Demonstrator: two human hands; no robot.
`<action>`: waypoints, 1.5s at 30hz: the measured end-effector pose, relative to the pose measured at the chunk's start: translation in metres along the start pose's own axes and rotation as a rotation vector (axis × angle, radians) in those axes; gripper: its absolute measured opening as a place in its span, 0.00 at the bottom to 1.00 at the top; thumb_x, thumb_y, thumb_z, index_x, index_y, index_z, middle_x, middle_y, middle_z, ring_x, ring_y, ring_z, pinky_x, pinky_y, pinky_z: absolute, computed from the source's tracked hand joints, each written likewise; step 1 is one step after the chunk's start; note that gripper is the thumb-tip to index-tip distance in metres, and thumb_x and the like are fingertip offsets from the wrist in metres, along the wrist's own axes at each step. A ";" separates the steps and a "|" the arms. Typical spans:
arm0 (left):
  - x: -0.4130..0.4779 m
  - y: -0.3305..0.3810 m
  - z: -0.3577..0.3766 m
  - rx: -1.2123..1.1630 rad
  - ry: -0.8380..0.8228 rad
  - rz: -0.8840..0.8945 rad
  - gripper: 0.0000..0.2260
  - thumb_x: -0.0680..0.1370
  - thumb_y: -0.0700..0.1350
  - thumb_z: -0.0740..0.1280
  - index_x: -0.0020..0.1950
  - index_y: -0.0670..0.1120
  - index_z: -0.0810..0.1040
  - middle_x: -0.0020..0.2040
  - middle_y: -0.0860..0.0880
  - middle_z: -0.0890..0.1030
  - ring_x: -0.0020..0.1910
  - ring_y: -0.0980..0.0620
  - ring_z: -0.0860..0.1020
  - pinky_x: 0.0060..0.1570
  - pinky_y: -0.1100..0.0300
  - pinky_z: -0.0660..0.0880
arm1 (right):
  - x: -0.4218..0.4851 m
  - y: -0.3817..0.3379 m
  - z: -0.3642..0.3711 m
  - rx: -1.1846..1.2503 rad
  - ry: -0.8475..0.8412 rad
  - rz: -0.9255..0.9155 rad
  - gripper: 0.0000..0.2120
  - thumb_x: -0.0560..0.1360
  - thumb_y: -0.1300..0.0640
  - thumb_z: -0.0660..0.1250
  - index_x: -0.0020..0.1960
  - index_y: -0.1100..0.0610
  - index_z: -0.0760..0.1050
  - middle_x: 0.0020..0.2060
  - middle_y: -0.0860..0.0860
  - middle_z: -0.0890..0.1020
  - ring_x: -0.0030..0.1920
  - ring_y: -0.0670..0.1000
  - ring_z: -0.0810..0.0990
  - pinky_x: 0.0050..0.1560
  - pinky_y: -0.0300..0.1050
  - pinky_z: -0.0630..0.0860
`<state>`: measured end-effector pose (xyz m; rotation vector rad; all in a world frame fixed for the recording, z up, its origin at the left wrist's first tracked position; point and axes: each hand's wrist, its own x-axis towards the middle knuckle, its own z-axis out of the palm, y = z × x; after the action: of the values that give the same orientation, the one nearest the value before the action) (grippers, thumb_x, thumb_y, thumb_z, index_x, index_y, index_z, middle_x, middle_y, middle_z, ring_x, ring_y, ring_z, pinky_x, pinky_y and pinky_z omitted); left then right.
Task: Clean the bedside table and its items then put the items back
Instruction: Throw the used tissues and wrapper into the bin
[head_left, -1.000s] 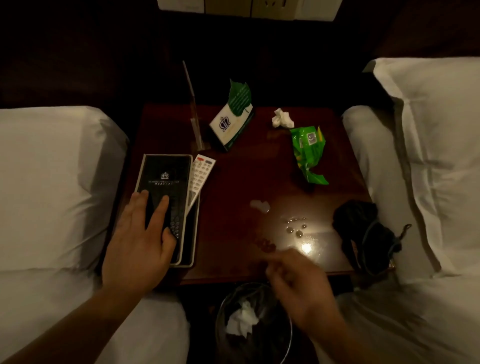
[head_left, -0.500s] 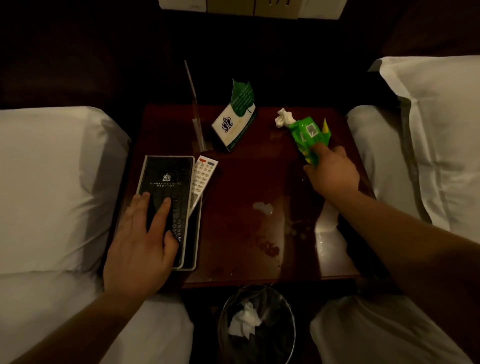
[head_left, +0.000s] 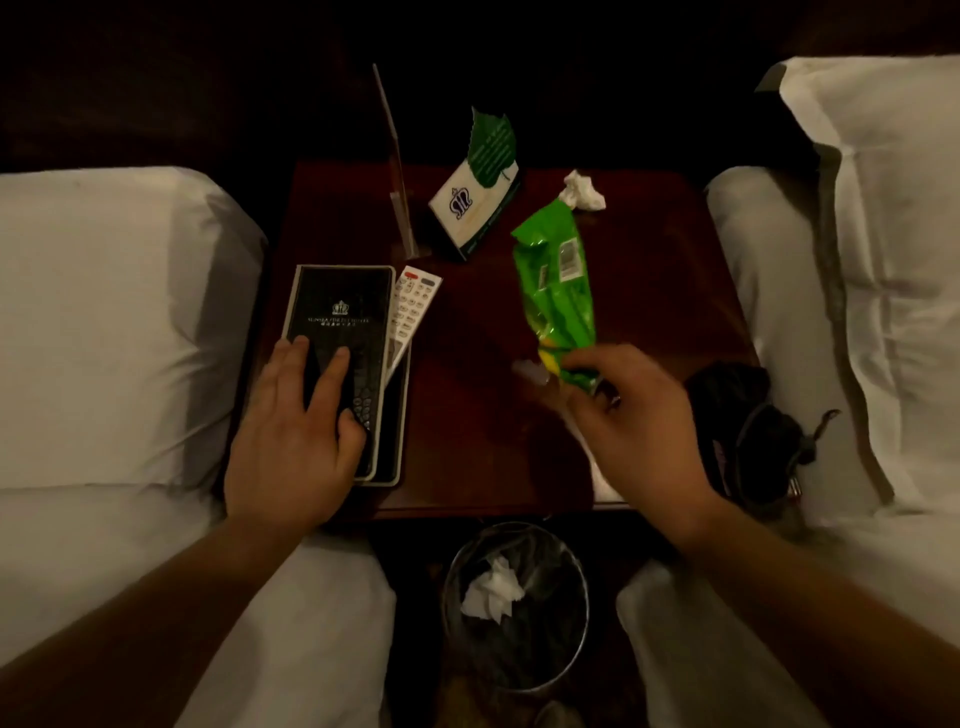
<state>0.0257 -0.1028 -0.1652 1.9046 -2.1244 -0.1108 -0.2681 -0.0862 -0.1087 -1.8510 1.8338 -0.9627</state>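
My right hand grips the near end of a green snack wrapper and holds it above the dark red bedside table. My left hand lies flat on a black booklet at the table's left side, fingers spread. A white remote sticks out from under the booklet, both on a black tray. A crumpled white tissue lies at the back right. A green and white tent card and a clear acrylic stand are at the back.
A wire waste bin with crumpled tissue inside stands on the floor in front of the table. A black pouch sits on the table's right edge. White beds with pillows flank the table on both sides.
My right hand reached from the table's front edge to the green wrapper, took hold of it, and has pulled it back toward me, lifted off the table. My left hand stayed on the booklet.
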 end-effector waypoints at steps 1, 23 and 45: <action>0.000 0.001 0.000 -0.002 -0.001 0.002 0.26 0.78 0.49 0.55 0.75 0.43 0.68 0.75 0.34 0.65 0.76 0.36 0.62 0.71 0.40 0.66 | -0.016 -0.006 0.001 0.027 -0.029 -0.005 0.10 0.73 0.61 0.72 0.53 0.50 0.79 0.44 0.47 0.79 0.41 0.44 0.77 0.40 0.41 0.76; -0.001 -0.001 0.002 -0.002 0.022 0.022 0.26 0.79 0.49 0.54 0.76 0.43 0.66 0.76 0.34 0.64 0.77 0.36 0.61 0.73 0.41 0.63 | -0.227 0.090 0.095 -0.394 -0.783 0.152 0.18 0.75 0.54 0.59 0.63 0.43 0.72 0.56 0.50 0.75 0.56 0.54 0.77 0.44 0.45 0.75; 0.001 -0.006 0.006 0.011 0.004 0.006 0.27 0.78 0.51 0.54 0.76 0.45 0.66 0.76 0.36 0.64 0.76 0.37 0.61 0.72 0.41 0.65 | 0.004 0.007 -0.015 -0.481 -0.174 -0.174 0.12 0.75 0.53 0.65 0.57 0.50 0.78 0.45 0.50 0.79 0.45 0.52 0.78 0.34 0.45 0.77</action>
<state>0.0302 -0.1057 -0.1725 1.9033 -2.1320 -0.0942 -0.2833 -0.0874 -0.1019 -2.3207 1.9388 -0.4069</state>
